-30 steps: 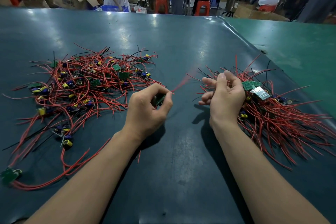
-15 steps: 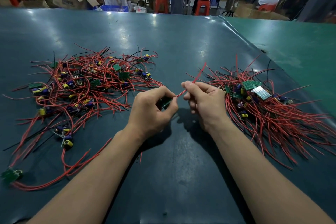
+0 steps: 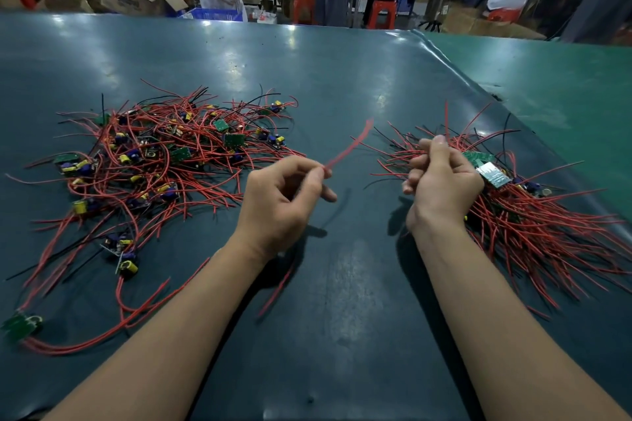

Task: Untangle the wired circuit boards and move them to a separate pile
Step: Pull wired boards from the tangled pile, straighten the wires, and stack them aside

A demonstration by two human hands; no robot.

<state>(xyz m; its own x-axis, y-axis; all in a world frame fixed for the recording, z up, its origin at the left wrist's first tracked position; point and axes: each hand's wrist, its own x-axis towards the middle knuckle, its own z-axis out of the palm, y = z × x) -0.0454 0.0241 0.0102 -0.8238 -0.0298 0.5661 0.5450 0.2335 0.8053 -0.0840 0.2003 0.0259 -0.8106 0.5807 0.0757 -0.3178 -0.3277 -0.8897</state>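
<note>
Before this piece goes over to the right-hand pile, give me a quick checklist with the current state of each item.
1. Left hand has the piece: ok, its thumb and forefinger pinch a red wire.
2. Wire free of the tangled pile: cannot tell, the raised end is motion-blurred and what hangs below the hand is hidden.
3. Board on this wire visible: not ok, no board shows in the left hand.
4. Right hand free to help: cannot tell, its fingers are curled above the sorted pile, and any contents are hidden.
5. Path between piles: ok, bare table lies between them.
</note>
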